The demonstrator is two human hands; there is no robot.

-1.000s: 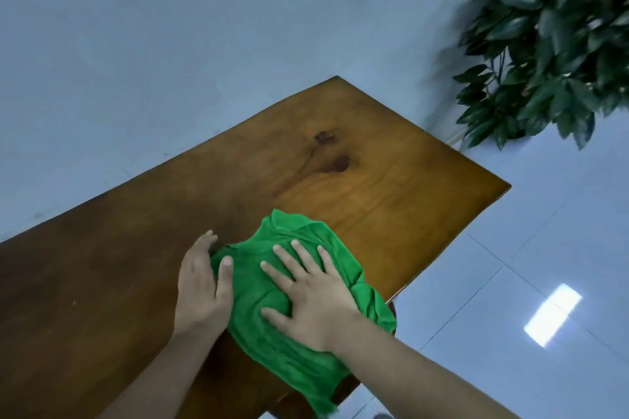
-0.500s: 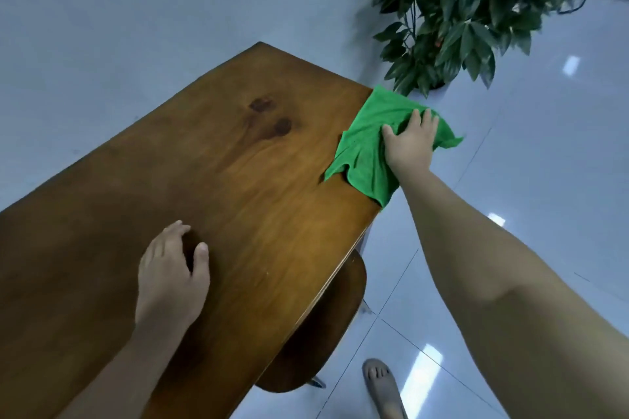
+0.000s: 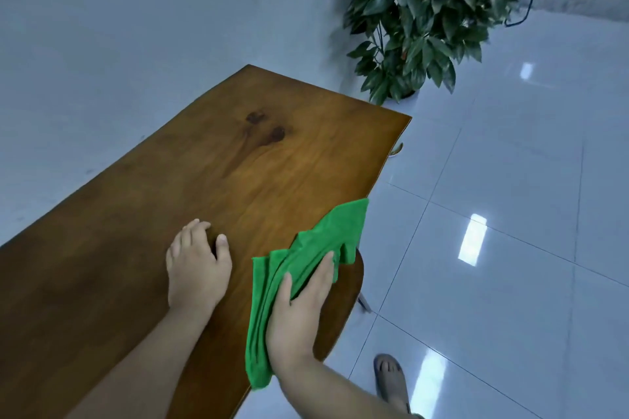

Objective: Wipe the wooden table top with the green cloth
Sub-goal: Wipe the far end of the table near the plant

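Observation:
The wooden table top (image 3: 238, 180) runs from the lower left to its far right corner, with two dark knots near the far end. A crumpled green cloth (image 3: 306, 248) lies along the table's near right edge, partly hanging over it. My right hand (image 3: 299, 313) presses flat on the cloth, thumb on one side and fingers over its folds. My left hand (image 3: 197, 265) rests palm down on the bare wood just left of the cloth, fingers slightly curled, holding nothing.
A leafy potted plant (image 3: 425, 10) stands on the floor past the table's far corner. Glossy white floor tiles (image 3: 510, 214) lie to the right. A wooden seat (image 3: 343, 299) sits under the table edge, and my sandalled foot (image 3: 391, 381) is below it. A pale wall is behind.
My right hand has dragged the cloth from the table's far right corner back along the right edge to beside my left hand. The left hand stays planted on the wood.

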